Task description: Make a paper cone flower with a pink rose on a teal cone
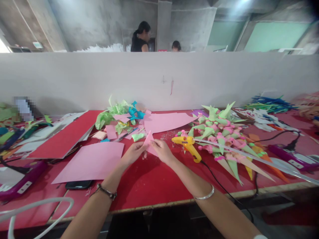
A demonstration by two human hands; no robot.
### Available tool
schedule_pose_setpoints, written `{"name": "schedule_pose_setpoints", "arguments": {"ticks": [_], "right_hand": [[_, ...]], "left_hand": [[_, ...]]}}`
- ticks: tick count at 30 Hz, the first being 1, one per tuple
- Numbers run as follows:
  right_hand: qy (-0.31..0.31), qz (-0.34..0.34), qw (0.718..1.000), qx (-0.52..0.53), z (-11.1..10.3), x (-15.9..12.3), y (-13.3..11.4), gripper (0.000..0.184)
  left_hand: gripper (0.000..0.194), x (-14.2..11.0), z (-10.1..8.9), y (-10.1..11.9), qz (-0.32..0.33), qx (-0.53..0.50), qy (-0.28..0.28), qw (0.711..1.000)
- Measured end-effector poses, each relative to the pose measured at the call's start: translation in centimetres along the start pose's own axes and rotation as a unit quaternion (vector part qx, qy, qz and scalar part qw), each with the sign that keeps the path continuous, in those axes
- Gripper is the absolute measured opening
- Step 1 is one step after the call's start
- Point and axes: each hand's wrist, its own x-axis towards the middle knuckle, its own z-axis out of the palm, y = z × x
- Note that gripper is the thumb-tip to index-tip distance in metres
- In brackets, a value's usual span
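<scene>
Between both hands is a small pink paper piece [150, 137], folded to a point at its top, held over the red table [139, 186]. My left hand [134, 152] pinches its left side, and my right hand [162, 151] grips its right side with the thumb on top. A yellow glue gun [188, 144] lies just right of my right hand, a long clear glue stick [239, 152] running out of its back. Left of my left hand rests a large pink sheet [94, 161]; another pink sheet [166, 122] lies beyond the hands.
Green and pink paper cones [221, 132] are heaped at right. Crumpled green paper [112, 114] sits back left, near a red board [69, 132]. Purple power strips [291, 157] lie at both sides. A phone [79, 184] is partly under the pink sheet. A low white wall [124, 79] stands behind.
</scene>
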Motion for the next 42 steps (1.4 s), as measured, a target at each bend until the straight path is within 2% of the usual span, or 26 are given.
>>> {"name": "schedule_pose_setpoints", "arguments": {"ticks": [8, 13, 18, 24, 28, 30, 35, 42], "right_hand": [[-0.029, -0.017, 0.999, -0.003, 0.4, -0.2, 0.0, 0.032], [-0.021, -0.016, 1.0, 0.011, 0.3, -0.1, 0.3, 0.029], [-0.009, -0.004, 0.999, 0.037, 0.1, 0.0, 0.5, 0.031], [-0.012, 0.02, 0.995, 0.093, 0.2, 0.0, 0.0, 0.01], [-0.009, 0.013, 0.99, 0.143, 0.1, 0.2, 0.0, 0.049], [-0.029, -0.009, 0.988, 0.149, 0.0, 0.3, 0.1, 0.048], [-0.069, -0.044, 0.988, 0.132, -0.1, 0.2, 0.0, 0.022], [-0.052, -0.055, 0.993, 0.091, -0.6, 0.0, -0.5, 0.02]], "left_hand": [[0.035, 0.0, -0.2, -0.4, -0.007, -0.008, 0.046, 0.999], [0.047, 0.1, -0.3, -0.6, -0.014, -0.015, 0.094, 0.995], [0.047, 0.4, -0.4, -0.8, -0.03, -0.009, 0.117, 0.993], [0.044, 0.6, -0.3, -0.5, -0.058, -0.017, 0.144, 0.988], [0.043, 0.5, -0.3, -0.2, -0.06, -0.037, 0.164, 0.984], [0.042, 0.4, -0.2, 0.0, -0.061, -0.045, 0.164, 0.984], [0.033, 0.2, 0.1, 0.1, -0.062, -0.064, 0.133, 0.987], [0.036, 0.4, -0.1, -0.4, -0.038, -0.07, 0.091, 0.993]]}}
